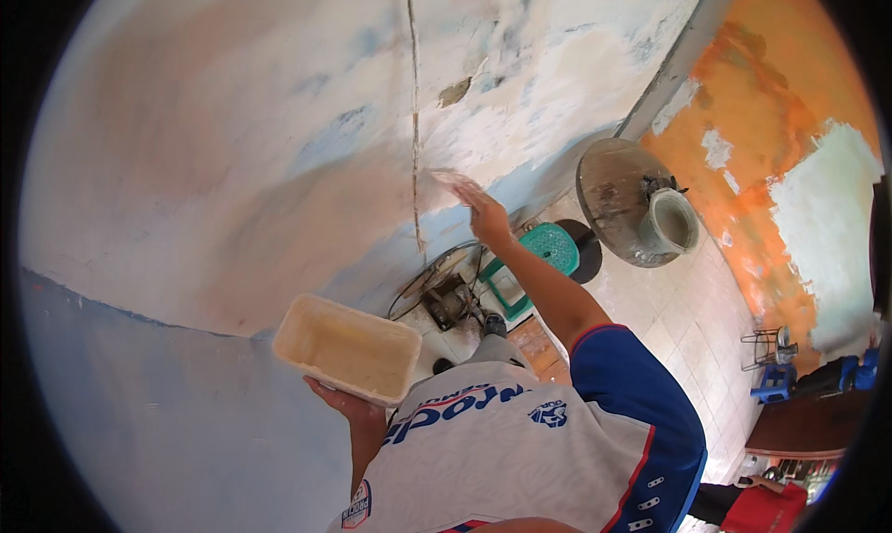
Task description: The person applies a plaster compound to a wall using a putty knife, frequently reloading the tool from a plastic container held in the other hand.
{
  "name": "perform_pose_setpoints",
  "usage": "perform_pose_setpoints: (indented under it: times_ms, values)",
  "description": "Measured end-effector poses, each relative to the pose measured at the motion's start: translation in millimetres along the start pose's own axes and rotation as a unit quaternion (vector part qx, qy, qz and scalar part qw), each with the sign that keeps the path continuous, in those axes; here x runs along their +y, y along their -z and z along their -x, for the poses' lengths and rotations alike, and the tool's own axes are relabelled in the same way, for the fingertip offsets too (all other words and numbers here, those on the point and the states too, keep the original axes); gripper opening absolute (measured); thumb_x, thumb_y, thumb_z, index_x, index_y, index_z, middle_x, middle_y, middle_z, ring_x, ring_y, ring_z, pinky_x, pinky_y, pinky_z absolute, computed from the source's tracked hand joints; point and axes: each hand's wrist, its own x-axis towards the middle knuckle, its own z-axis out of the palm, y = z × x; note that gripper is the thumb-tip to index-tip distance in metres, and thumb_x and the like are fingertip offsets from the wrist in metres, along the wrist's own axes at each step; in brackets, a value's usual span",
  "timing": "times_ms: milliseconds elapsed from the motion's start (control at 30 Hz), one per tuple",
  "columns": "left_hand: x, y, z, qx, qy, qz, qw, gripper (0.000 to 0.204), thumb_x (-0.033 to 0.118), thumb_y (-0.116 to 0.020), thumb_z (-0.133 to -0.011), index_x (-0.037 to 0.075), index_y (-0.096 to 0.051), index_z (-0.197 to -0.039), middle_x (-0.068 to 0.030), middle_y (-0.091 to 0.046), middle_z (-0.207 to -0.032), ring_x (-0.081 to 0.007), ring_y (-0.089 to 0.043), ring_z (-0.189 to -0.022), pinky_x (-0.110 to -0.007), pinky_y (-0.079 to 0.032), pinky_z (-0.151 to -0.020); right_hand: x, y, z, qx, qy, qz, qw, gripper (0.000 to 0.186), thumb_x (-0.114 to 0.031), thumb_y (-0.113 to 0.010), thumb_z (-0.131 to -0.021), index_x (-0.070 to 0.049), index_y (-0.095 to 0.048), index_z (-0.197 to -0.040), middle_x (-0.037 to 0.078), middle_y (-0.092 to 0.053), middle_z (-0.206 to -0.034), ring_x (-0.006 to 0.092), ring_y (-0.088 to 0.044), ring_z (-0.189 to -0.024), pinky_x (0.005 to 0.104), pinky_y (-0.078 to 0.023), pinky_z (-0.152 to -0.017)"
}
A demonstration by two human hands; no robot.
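My left hand (346, 401) holds a pale rectangular plastic tub (409, 370) from below. Off-white residue coats its inside. My right arm reaches up to the patchy white wall (251, 96), where my right hand (483, 215) is closed with its fingers pointing at the surface. A thin, pale, blurred edge shows at the fingertips; I cannot make out what it is. Just left of that hand, a long vertical groove (414, 96) runs down the wall. A chipped patch (454, 92) lies above the hand.
Below my right arm stand a green plastic stool (550, 247) and a dark machine (450, 302) with a cable. A round wooden tabletop (613, 198) bears a grey bucket (671, 222). Peeling orange wall (743, 115) rises at right. Another person in red (767, 508) is at lower right.
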Motion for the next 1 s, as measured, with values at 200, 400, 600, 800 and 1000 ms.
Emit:
perform_pose_setpoints:
  times_ms: [200, 400, 600, 800, 1000]
  values:
    - [7, -11, 6, 0.020, -0.025, -0.035, 0.999, 0.073, 0.070, -0.030, -0.104, 0.021, -0.036, -0.158, -0.0027, -0.040, -0.160, -0.0268, -0.045, -0.142, -0.044, -0.039, -0.118, -4, 110, -160, 0.278, -0.080, 0.010, 0.957, 0.037, -0.011, -0.049, -0.105, -0.004, -0.062, -0.140, 0.022, -0.066, -0.133, 0.0350, -0.066, -0.122, 0.0406, -0.053, -0.100]
    - [6, -10, -10, -0.029, -0.050, -0.053, 0.997, 0.070, 0.068, -0.031, -0.105, 0.021, -0.038, -0.157, -0.0025, -0.044, -0.157, -0.0270, -0.047, -0.141, -0.044, -0.042, -0.116, 46, 66, -171, 0.258, -0.098, 0.084, 0.958, 0.030, -0.015, -0.057, -0.101, -0.002, -0.068, -0.126, 0.028, -0.070, -0.087, 0.0411, -0.070, -0.076, 0.0462, -0.055, -0.068]
    - [6, -13, -7, -0.033, 0.005, -0.007, 0.999, 0.068, 0.068, -0.033, -0.105, 0.023, -0.041, -0.155, -0.0023, -0.047, -0.154, -0.0268, -0.048, -0.140, -0.045, -0.043, -0.115, 4, -68, 29, 0.066, -0.077, -0.027, 0.994, 0.050, 0.000, -0.052, -0.099, -0.020, -0.062, -0.143, 0.018, -0.072, -0.123, 0.0278, -0.070, -0.075, 0.0405, -0.058, -0.074]
    - [7, 1, -17, -0.039, -0.037, -0.014, 0.998, 0.073, 0.071, -0.034, -0.103, 0.021, -0.042, -0.155, -0.0033, -0.046, -0.155, -0.0274, -0.049, -0.139, -0.045, -0.044, -0.114, 46, 55, -112, 0.274, -0.198, 0.040, 0.940, 0.046, -0.012, -0.048, -0.105, -0.006, -0.053, -0.151, 0.019, -0.076, -0.095, 0.0311, -0.069, -0.073, 0.0417, -0.055, -0.073]
    - [5, -11, -29, -0.061, -0.028, -0.023, 0.997, 0.074, 0.072, -0.034, -0.102, 0.020, -0.042, -0.154, -0.0039, -0.047, -0.154, -0.0272, -0.050, -0.138, -0.045, -0.044, -0.114, 35, -44, -90, 0.262, -0.206, 0.035, 0.942, 0.047, -0.029, -0.043, -0.110, -0.003, -0.054, -0.147, 0.025, -0.066, -0.132, 0.0405, -0.065, -0.119, 0.0436, -0.053, -0.095]
